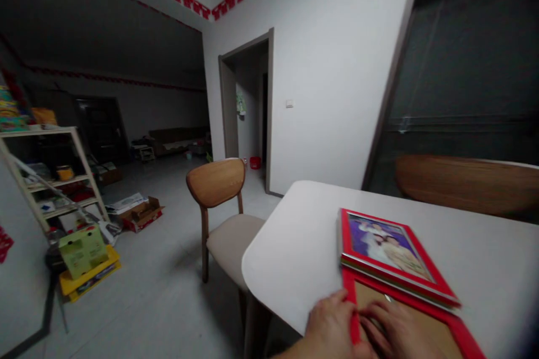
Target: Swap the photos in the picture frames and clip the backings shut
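Note:
A red picture frame point(468, 336) lies face down at the table's near edge, its brown backing board point(438, 330) showing. My left hand point(330, 322) is closed on the left edge of this frame. Over the backing board, beside that same edge, is my right hand point(393, 325), its fingers bent and drawn together; what they pinch, if anything, is hidden. A small shiny metal piece point(388, 298) shows on the board just above the right fingers. Right behind lies a framed photo point(387, 247), face up with a red border, apparently stacked on another frame.
The white table point(295, 247) has a rounded left corner. A wooden chair point(219, 182) stands at its left, another chair point(463, 182) behind it. Farther left are a shelf rack point(80, 179), a green box point(84, 252) on a yellow crate point(112, 261), and an open carton point(143, 216).

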A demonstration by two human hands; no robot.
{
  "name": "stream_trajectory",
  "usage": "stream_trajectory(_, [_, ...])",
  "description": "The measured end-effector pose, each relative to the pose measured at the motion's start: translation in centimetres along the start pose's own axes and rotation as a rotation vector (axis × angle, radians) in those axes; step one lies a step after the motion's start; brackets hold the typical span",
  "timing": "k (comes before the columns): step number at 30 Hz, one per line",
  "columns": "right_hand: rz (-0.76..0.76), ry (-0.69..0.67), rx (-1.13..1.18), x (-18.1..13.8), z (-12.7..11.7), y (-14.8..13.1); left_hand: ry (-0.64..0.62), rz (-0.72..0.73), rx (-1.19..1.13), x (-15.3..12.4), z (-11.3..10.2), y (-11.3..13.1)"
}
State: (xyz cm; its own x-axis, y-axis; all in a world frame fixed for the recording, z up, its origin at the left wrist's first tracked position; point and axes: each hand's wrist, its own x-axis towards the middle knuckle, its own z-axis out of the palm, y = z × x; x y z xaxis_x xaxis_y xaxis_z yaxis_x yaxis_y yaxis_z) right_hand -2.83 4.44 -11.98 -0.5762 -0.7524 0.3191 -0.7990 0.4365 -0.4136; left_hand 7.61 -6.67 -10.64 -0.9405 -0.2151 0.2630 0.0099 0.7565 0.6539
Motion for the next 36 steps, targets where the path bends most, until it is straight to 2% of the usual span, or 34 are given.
stream_trajectory(2, [0.066,-0.059,0.017,-0.5,-1.6,-0.5,0.017,0.011,0.013,-0.1,-0.3,0.2])
stream_trajectory(5, [0.180,-0.054,0.053,-2.0,-4.3,-0.7,-0.013,0.025,-0.040,0.2,-0.3,0.0])
stream_trajectory(8, [0.212,-0.182,0.137,-4.4,-6.7,-0.9,-0.025,0.029,-0.065,0.5,0.0,-0.4])
stream_trajectory(11, [0.197,-0.306,0.196,-6.4,-7.7,-1.5,-0.023,0.027,-0.063,0.4,0.2,-0.5])
stream_trajectory(17, [0.097,-0.229,0.162,-6.9,-6.4,-2.5,-0.004,0.035,-0.036,0.4,0.0,-0.1])
stream_trajectory(23, [0.087,-0.153,0.117,-6.7,-5.7,-2.5,0.012,0.051,-0.023,0.5,-0.2,0.1])
stream_trajectory(26, [0.170,-0.060,0.112,-5.4,-5.8,-1.8,0.011,0.040,-0.022,0.5,-0.1,0.1])
stream_trajectory(29, [0.285,0.018,-0.075,-2.8,-5.6,-0.7,0.004,0.032,-0.026,0.5,-0.1,0.0])
stream_trajectory(33, [0.360,0.019,-0.242,0.1,-4.6,0.5,-0.005,0.028,-0.048,0.5,-0.2,0.0])
stream_trajectory(36, [0.386,0.031,-0.270,0.7,-3.6,0.7,-0.010,0.014,-0.063,0.5,-0.2,0.0])
